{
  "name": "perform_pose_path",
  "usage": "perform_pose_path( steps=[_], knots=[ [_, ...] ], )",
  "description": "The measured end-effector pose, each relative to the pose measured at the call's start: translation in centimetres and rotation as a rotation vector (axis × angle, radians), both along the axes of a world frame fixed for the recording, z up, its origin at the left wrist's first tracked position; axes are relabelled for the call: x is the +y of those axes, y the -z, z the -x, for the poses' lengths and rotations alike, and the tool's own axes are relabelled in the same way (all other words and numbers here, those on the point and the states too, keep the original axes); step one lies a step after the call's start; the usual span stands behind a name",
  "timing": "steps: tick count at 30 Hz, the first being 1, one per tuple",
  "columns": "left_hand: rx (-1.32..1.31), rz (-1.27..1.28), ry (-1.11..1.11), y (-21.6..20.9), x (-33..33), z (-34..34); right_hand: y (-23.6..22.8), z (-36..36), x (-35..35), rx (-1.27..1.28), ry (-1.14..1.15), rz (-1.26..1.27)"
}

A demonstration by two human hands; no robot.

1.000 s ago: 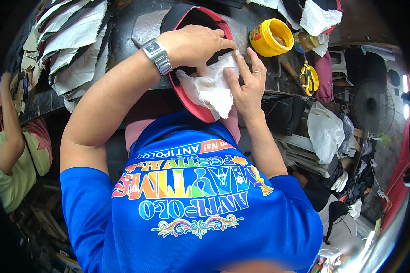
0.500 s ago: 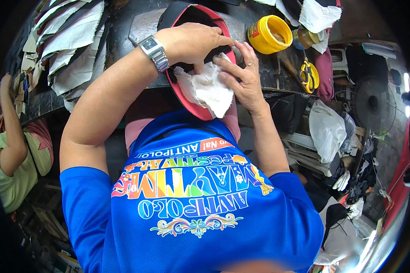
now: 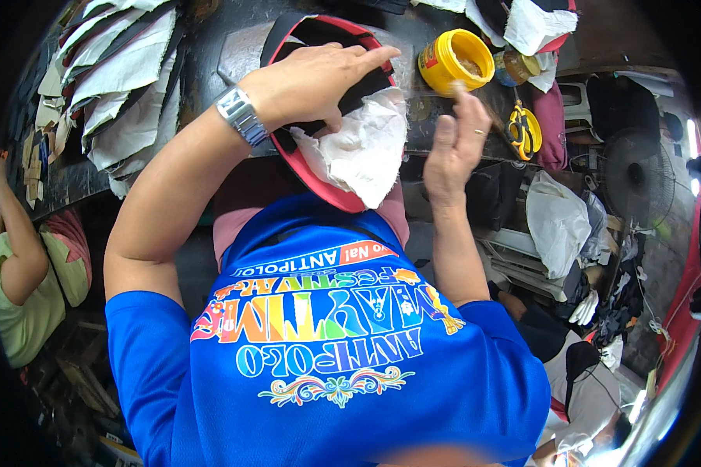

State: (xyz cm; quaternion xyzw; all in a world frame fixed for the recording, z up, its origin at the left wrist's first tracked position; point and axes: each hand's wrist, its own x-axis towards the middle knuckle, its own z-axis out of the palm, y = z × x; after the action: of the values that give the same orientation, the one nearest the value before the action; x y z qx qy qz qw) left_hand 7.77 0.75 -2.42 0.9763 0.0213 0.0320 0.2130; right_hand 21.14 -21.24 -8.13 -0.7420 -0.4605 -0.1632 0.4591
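Observation:
A curved black piece with a red edge (image 3: 329, 192), perhaps a shoe upper, leans at the table's front edge against my lap. White frayed cloth (image 3: 358, 144) lies over its near right part. My left hand (image 3: 308, 82) reaches across the piece, fingers stretched out to the right, its thumb touching the cloth. My right hand (image 3: 456, 152) is raised off the piece, holding nothing; its fingers are apart and their tips blurred. Just beyond those fingertips stands a yellow jar (image 3: 436, 66), its lid off and brownish stuff inside.
Yellow-handled scissors (image 3: 524, 134) and a small jar (image 3: 514, 68) are right of the yellow jar. A stack of white cloth and dark pieces (image 3: 125, 78) covers the table's left. Another person's arm (image 3: 19, 233) shows at far left; a fan (image 3: 639, 175) stands at right.
My right hand has left the cloth and moved right, toward the yellow jar. My left hand has shifted slightly left, and more of the cloth now shows.

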Motion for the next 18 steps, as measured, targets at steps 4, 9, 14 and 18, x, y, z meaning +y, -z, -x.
perform_pose_path(
  steps=[4, 9, 14, 18],
  knots=[
    [-0.097, -0.025, -0.097, 0.5, 1.5, -0.5, -4.6, -5.4, -0.1, 0.029, 0.038, -0.082],
    [-0.241, -0.222, -0.201, 0.7, 3.0, -1.5, -7.0, -14.7, 2.0, -0.248, 0.032, 0.566],
    [-0.219, -0.087, -0.138, -0.7, 3.6, 2.1, -6.4, -17.3, 5.4, -0.189, 0.119, 1.035],
    [-0.286, -0.062, 0.001, -2.0, 4.3, 6.8, -7.6, -15.3, 6.3, -0.253, 0.105, 1.1]
  ],
)
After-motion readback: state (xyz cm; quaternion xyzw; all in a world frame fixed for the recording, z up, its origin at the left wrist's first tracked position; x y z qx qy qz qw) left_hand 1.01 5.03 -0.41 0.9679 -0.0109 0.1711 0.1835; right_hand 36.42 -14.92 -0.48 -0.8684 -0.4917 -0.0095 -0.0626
